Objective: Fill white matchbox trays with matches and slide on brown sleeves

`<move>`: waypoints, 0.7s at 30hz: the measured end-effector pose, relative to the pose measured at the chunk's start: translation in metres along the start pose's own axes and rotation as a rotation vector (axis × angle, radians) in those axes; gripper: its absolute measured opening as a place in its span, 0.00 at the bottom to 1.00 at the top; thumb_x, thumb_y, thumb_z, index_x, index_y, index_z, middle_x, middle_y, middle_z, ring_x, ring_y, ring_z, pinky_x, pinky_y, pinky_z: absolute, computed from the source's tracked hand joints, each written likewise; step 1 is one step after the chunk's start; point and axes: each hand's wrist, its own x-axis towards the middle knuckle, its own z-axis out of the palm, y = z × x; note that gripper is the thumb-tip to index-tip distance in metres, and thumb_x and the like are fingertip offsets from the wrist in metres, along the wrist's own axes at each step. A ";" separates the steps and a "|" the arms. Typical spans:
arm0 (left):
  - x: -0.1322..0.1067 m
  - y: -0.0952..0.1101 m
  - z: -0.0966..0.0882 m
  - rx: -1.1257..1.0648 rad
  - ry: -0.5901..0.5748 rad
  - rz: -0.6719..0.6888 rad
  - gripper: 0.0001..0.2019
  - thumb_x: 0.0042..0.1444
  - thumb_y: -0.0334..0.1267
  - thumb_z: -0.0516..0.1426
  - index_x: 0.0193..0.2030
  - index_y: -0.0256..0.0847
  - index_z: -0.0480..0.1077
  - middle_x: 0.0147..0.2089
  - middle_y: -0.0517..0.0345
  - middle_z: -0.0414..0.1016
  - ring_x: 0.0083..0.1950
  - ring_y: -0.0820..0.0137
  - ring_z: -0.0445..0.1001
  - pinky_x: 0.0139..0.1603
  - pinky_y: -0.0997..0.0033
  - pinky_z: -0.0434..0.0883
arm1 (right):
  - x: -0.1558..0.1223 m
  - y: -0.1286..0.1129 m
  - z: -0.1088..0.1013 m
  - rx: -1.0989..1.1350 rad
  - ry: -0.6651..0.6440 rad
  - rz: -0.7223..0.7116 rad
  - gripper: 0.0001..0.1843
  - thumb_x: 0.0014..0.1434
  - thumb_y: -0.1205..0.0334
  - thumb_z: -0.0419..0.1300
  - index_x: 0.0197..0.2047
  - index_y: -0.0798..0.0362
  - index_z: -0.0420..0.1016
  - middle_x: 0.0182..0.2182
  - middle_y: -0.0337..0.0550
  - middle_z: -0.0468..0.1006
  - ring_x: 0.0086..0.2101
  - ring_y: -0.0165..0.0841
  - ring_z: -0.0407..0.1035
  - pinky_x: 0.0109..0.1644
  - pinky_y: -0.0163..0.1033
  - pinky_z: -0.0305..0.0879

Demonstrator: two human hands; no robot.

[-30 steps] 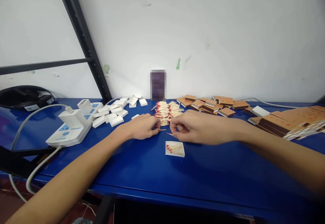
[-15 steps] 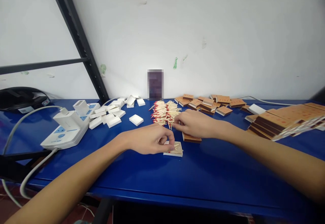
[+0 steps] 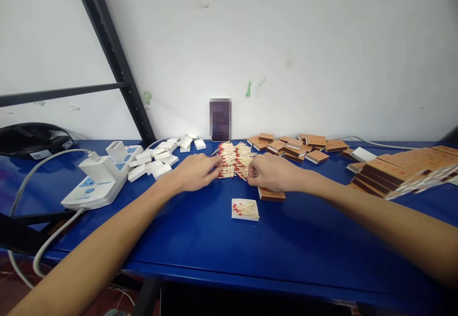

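A pile of red-headed wooden matches [image 3: 234,157] lies in the middle of the blue table, heads mostly to the left within two clusters. My left hand [image 3: 199,172] is at the pile's left edge with its fingers curled together; anything in its fingertips is hidden. At the right edge my right hand [image 3: 272,172] has its fingers drawn into a pinch, and what they grip cannot be made out. Nearer to me sits a white matchbox tray [image 3: 245,218] holding several loose matches. A brown matchbox cover [image 3: 272,195] lies just below my right hand.
White matchbox trays [image 3: 161,170] are heaped at the left, beside a white power strip [image 3: 98,200] with plugs and cables. Brown matchbox covers [image 3: 315,140] lie scattered at the back right, with a larger stack [image 3: 379,175] farther right. A pixelated dark rectangle [image 3: 221,120] stands against the wall.
My left hand has moved from the white tray up and leftward to the match pile, uncovering the matches in the tray. My right hand has stayed at the pile's right edge.
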 end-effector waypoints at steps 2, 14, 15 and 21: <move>0.000 0.000 0.000 0.006 -0.012 -0.006 0.12 0.66 0.42 0.45 0.39 0.40 0.66 0.26 0.58 0.70 0.25 0.69 0.65 0.26 0.68 0.51 | -0.006 0.000 -0.008 0.000 -0.018 -0.003 0.08 0.53 0.62 0.57 0.26 0.53 0.75 0.25 0.43 0.77 0.27 0.33 0.69 0.28 0.36 0.54; 0.000 0.003 0.004 -0.002 -0.095 0.004 0.10 0.62 0.42 0.51 0.41 0.42 0.70 0.27 0.57 0.73 0.30 0.65 0.70 0.28 0.69 0.54 | -0.052 -0.022 -0.035 0.118 -0.103 -0.209 0.07 0.55 0.63 0.56 0.26 0.51 0.67 0.22 0.35 0.70 0.22 0.27 0.60 0.26 0.35 0.51; 0.000 0.003 0.005 0.002 -0.103 -0.003 0.10 0.63 0.42 0.51 0.41 0.42 0.70 0.27 0.56 0.73 0.30 0.65 0.70 0.28 0.69 0.54 | -0.054 -0.024 -0.033 0.122 -0.110 -0.241 0.07 0.56 0.64 0.56 0.26 0.51 0.67 0.22 0.35 0.70 0.22 0.27 0.59 0.26 0.35 0.51; -0.001 0.000 0.005 0.047 -0.120 0.025 0.11 0.64 0.42 0.49 0.40 0.42 0.70 0.30 0.55 0.74 0.30 0.65 0.71 0.28 0.69 0.54 | -0.044 -0.015 -0.019 0.112 -0.059 -0.276 0.08 0.59 0.64 0.53 0.28 0.52 0.67 0.24 0.37 0.70 0.24 0.28 0.59 0.28 0.35 0.51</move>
